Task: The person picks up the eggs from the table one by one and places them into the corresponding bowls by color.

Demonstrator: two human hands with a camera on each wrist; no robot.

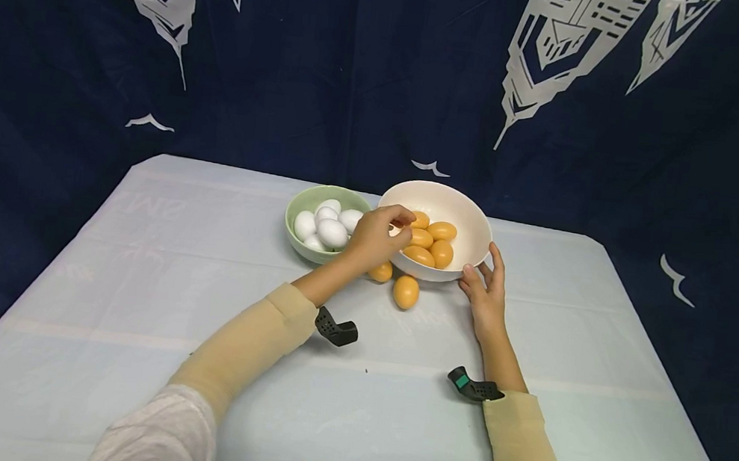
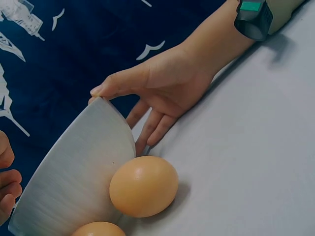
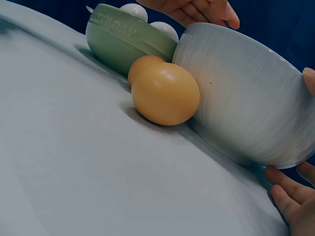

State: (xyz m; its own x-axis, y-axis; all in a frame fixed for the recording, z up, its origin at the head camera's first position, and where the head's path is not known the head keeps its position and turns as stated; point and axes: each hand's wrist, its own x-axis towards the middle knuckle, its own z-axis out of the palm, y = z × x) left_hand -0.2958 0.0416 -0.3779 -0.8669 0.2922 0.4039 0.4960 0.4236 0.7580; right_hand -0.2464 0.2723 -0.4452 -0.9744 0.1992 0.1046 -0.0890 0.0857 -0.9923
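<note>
My right hand (image 1: 485, 299) holds the near right side of the cream bowl (image 1: 471, 230), thumb at the rim and fingers lower on its outside. Several orange-yellow eggs (image 1: 442, 231) lie inside that bowl. Over its left rim hovers my left hand (image 1: 374, 238), fingers loosely bent, with a gap between thumb and fingers and nothing visible in it. A green bowl (image 1: 300, 247) filled with white eggs (image 1: 331, 233) stands just left of the cream one. Two more orange-yellow eggs rest on the table: a front egg (image 1: 406, 293) and a rear egg (image 1: 380, 271), partly hidden by my left hand.
A pale cloth covers the table (image 1: 223, 208). Behind its far edge hangs a dark blue curtain (image 1: 288, 102) with white building prints. Each wrist carries a black camera mount, a left mount (image 1: 336, 328) and a right mount (image 1: 475, 386).
</note>
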